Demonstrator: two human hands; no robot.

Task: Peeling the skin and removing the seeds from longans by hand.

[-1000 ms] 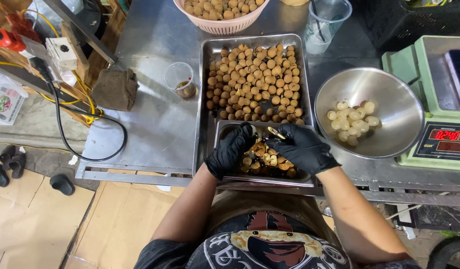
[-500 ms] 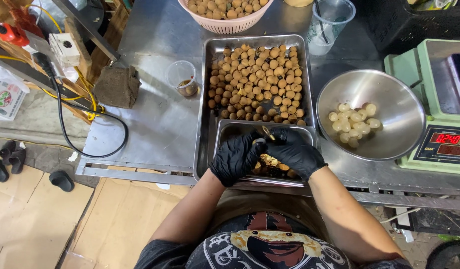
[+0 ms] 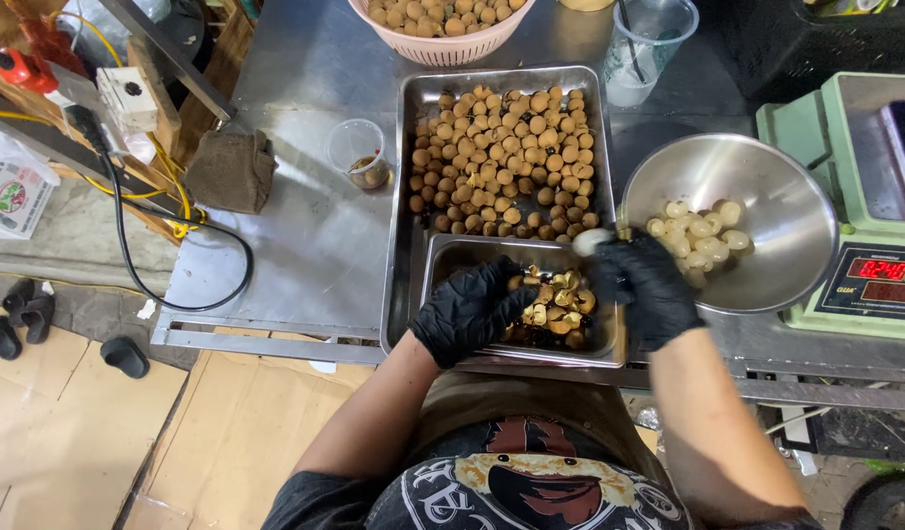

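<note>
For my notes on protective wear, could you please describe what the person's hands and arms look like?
Both the left hand and the right hand wear snug black disposable gloves, slightly glossy, ending at the wrists. The forearms are bare, without watch or bands. Short dark sleeves of a printed T-shirt begin near the shoulders.

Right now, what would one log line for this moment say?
left hand: over small tray of shells | right hand: fingers hold peeled white fruit beside steel bowl | big tray: brown unpeeled fruit
</note>
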